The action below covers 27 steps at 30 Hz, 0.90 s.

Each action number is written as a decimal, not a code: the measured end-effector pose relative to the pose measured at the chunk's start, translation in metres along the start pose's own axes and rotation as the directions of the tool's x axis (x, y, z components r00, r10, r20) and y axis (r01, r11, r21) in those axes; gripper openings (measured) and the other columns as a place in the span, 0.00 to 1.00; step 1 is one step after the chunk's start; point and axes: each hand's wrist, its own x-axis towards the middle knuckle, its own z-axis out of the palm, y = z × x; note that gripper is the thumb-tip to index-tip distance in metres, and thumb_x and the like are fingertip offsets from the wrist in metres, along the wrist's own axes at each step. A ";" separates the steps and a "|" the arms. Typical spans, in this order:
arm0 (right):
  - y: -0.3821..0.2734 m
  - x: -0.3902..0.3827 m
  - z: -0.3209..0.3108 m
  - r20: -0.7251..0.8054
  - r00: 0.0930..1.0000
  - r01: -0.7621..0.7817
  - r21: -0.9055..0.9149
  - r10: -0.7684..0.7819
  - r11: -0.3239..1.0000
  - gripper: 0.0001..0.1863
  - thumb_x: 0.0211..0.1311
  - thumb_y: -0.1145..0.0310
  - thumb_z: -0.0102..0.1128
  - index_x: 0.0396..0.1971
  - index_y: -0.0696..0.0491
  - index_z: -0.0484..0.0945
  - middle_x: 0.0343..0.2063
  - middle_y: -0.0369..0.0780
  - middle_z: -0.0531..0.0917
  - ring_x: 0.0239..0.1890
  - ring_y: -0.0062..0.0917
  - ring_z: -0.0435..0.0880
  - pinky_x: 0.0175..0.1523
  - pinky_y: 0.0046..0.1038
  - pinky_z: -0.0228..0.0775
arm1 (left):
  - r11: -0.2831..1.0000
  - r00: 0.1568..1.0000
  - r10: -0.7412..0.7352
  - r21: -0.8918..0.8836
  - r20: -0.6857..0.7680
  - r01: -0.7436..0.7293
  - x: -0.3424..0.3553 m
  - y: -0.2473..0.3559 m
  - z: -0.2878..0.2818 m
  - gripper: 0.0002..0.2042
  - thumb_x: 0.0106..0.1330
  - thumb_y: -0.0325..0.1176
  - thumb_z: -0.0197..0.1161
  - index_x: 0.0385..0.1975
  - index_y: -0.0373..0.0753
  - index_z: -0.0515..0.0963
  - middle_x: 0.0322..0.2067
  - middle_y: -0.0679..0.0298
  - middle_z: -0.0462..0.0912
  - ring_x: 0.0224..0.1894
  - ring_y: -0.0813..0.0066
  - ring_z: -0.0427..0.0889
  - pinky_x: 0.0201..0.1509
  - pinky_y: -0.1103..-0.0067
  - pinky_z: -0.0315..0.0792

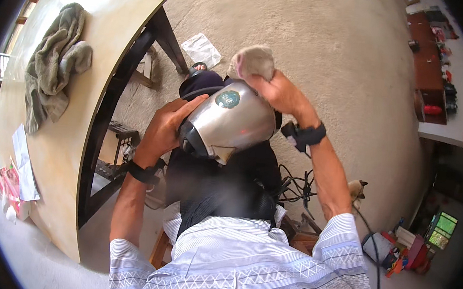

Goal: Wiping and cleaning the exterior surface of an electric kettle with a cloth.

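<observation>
A shiny metal kettle point(244, 124) with a round teal sticker lies tilted over my lap. Its black end points toward my left hand and its spout toward my body. My left hand point(171, 121) grips the kettle at that black end, its fingers along the metal side; part of the grip is hidden. My right hand point(284, 94) is closed round a bunched, pale cloth point(255, 62) at the kettle's far side. Whether the cloth presses on the metal I cannot tell.
On the left stands a pale table point(128, 6) with a grey-green towel point(58, 65) and papers. A white sheet point(202, 50) lies on the floor ahead. A cat point(356, 189), black cables point(296, 185) and piled items point(397, 250) are to the right. A reddish-brown cabinet point(426, 56) stands far right.
</observation>
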 end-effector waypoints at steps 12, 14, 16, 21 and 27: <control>0.036 -0.099 0.056 -0.350 0.775 0.212 -0.640 -0.526 0.739 0.38 0.62 0.63 0.77 0.70 0.61 0.72 0.73 0.45 0.72 0.71 0.46 0.74 0.75 0.45 0.70 | 0.997 0.994 -0.005 -0.079 0.109 0.014 0.017 0.001 -0.009 0.37 0.57 0.25 0.77 0.71 0.36 0.76 0.63 0.49 0.85 0.62 0.52 0.86 0.68 0.66 0.77; 0.035 -0.087 0.048 -0.331 0.788 0.273 -0.568 -0.519 0.776 0.37 0.63 0.62 0.76 0.69 0.59 0.73 0.73 0.46 0.72 0.71 0.46 0.74 0.74 0.45 0.70 | 0.998 0.992 -0.006 -0.066 0.129 0.014 0.015 -0.002 -0.009 0.37 0.57 0.25 0.77 0.71 0.35 0.75 0.63 0.49 0.84 0.62 0.52 0.85 0.68 0.67 0.77; 0.028 -0.073 0.034 -0.307 0.807 0.335 -0.464 -0.504 0.820 0.32 0.65 0.61 0.74 0.66 0.56 0.77 0.71 0.47 0.73 0.70 0.47 0.75 0.73 0.44 0.71 | 0.999 0.993 0.030 -0.046 0.112 -0.025 0.017 -0.003 -0.010 0.38 0.57 0.26 0.78 0.72 0.36 0.74 0.64 0.50 0.84 0.62 0.53 0.85 0.68 0.67 0.77; 0.014 -0.036 0.003 -0.123 0.862 0.430 -0.333 -0.491 0.839 0.16 0.69 0.69 0.67 0.55 0.54 0.85 0.61 0.49 0.83 0.63 0.50 0.82 0.71 0.45 0.74 | 0.996 0.993 0.082 0.009 0.087 -0.083 0.012 -0.008 -0.008 0.39 0.57 0.27 0.78 0.73 0.36 0.74 0.62 0.50 0.85 0.59 0.52 0.86 0.66 0.66 0.77; -0.004 -0.009 0.008 0.019 1.000 0.005 0.071 -0.007 0.997 0.20 0.77 0.62 0.55 0.60 0.57 0.83 0.56 0.54 0.86 0.58 0.45 0.86 0.68 0.39 0.75 | 0.993 0.996 0.089 0.070 0.032 -0.091 -0.007 -0.012 -0.001 0.38 0.57 0.26 0.76 0.73 0.37 0.74 0.51 0.50 0.86 0.54 0.49 0.84 0.62 0.64 0.76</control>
